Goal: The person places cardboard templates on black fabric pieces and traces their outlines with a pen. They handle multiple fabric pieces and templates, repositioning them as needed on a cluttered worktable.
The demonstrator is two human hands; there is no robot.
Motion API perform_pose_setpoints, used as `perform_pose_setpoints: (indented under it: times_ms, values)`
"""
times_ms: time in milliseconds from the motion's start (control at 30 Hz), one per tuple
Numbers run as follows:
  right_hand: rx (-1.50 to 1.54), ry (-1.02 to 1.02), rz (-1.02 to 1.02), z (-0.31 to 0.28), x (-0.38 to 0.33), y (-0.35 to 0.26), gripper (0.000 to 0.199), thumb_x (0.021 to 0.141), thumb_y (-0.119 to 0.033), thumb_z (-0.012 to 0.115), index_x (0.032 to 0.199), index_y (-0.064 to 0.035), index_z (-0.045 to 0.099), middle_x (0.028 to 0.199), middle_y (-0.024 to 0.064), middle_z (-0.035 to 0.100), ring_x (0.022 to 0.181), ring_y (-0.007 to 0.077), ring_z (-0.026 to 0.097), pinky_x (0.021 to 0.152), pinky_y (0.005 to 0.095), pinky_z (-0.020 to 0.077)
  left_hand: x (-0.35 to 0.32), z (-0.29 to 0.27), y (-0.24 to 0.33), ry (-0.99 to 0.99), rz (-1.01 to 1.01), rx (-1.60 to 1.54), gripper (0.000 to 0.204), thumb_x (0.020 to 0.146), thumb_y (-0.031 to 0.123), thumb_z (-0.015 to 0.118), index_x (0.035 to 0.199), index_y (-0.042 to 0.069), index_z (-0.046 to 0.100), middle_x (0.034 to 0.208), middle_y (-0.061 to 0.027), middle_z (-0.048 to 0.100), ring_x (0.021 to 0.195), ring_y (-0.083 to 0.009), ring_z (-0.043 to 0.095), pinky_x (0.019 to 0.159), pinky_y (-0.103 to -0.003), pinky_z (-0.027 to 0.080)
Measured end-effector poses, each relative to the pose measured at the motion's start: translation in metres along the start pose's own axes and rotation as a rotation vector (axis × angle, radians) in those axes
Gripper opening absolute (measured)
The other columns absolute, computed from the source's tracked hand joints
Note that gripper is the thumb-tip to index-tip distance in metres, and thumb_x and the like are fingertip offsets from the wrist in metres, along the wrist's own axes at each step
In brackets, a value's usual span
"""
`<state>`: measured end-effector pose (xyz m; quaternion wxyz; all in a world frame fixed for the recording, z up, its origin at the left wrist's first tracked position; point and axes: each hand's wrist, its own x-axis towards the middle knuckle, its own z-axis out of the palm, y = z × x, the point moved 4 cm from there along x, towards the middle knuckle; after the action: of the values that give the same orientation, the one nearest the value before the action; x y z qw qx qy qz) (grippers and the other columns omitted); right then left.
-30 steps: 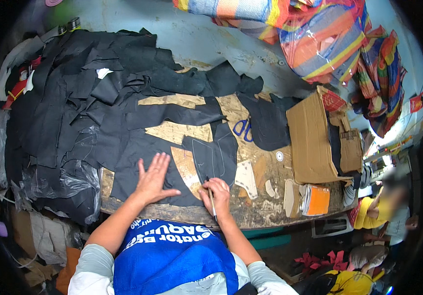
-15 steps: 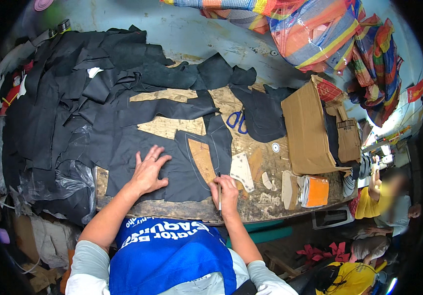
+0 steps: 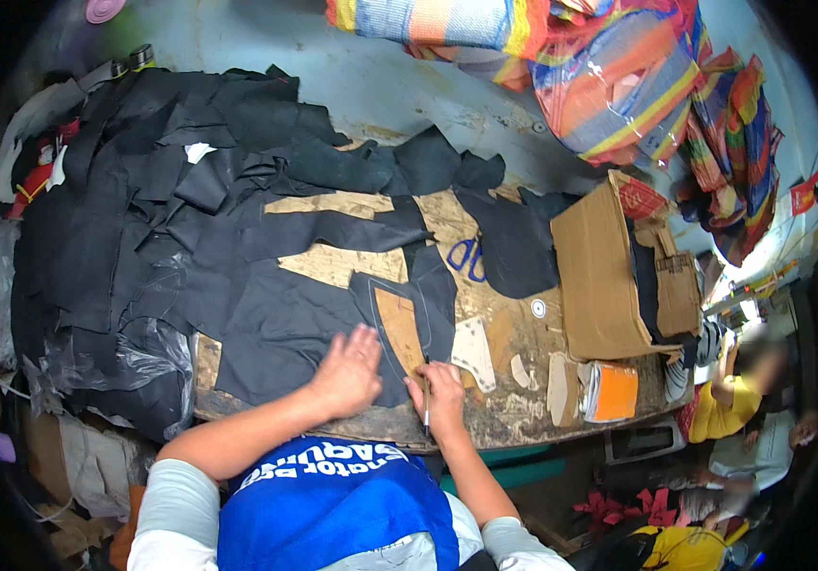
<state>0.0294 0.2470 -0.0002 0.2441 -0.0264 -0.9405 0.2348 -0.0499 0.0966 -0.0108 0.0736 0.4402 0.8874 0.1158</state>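
Note:
My right hand (image 3: 441, 398) is closed round a slim pen (image 3: 426, 411), near the lower end of a brown curved pattern piece (image 3: 396, 324). That pattern lies on black leather-like sheeting (image 3: 281, 333), where thin pale outlines run beside it. My left hand (image 3: 348, 373) rests on the sheeting left of the pattern, fingers stretched out, holding nothing; it is a little blurred. Just right of the pen hand lies a white pattern piece (image 3: 471, 354) with small dark marks. Blue-handled scissors (image 3: 466, 259) lie farther back, partly under black material.
Black pieces (image 3: 95, 228) are heaped along the table's left and back. At right stand an open cardboard box (image 3: 599, 271) and an orange-covered pad (image 3: 611, 392). Colourful woven sacks (image 3: 618, 95) hang above. Other people (image 3: 734, 395) are at the far right.
My left hand has slid right and nearer to the pattern, its spread fingers drawn together. The right hand keeps the pen near the pattern's lower end. The whole view has shifted slightly.

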Motion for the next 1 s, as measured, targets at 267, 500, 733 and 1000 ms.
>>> perform_pose_setpoints:
  times_ms: [267,500,733,1000]
  values:
    - [-0.003,0.013,0.038,0.005,0.004,0.001,0.026,0.066,-0.013,0.077,0.085,-0.0031,0.062,0.082,0.0136,0.063,0.08,0.0321,0.056,0.073,0.04,0.0452,0.021,0.028,0.005,0.137,-0.056,-0.143,0.066,0.093,0.037,0.041,0.137,-0.011,0.029,0.147,-0.0273,0.021,0.139,-0.0386,0.016,0.111,-0.05,0.017]
    - [-0.081,0.014,-0.025,0.006,0.003,-0.005,0.026,0.066,-0.011,0.077,0.085,-0.0035,0.06,0.081,0.0137,0.062,0.077,0.0325,0.056,0.072,0.0409,0.0449,0.034,0.017,-0.012,0.143,-0.252,-0.121,0.065,0.095,0.04,0.036,0.141,-0.005,0.027,0.15,-0.02,0.019,0.141,-0.0342,0.012,0.112,-0.049,0.013]
    - [-0.091,-0.012,-0.007,0.002,0.009,-0.007,0.016,0.072,-0.01,0.071,0.084,-0.0028,0.063,0.074,0.0151,0.063,0.072,0.0328,0.058,0.068,0.0407,0.0462,0.041,-0.005,-0.048,-0.29,-0.298,-0.228,0.064,0.096,0.046,0.025,0.146,0.006,0.02,0.156,-0.0043,0.008,0.143,-0.0219,0.004,0.111,-0.058,0.006]
    - [-0.008,0.154,0.181,-0.002,0.001,0.001,0.012,0.079,-0.003,0.061,0.091,-0.0005,0.062,0.071,0.0178,0.062,0.068,0.0336,0.061,0.062,0.0405,0.0481,0.009,-0.017,-0.082,-0.149,-0.131,-0.258,0.07,0.089,0.047,0.048,0.144,0.007,0.028,0.153,-0.0117,0.017,0.143,-0.0265,0.008,0.112,-0.054,0.007]
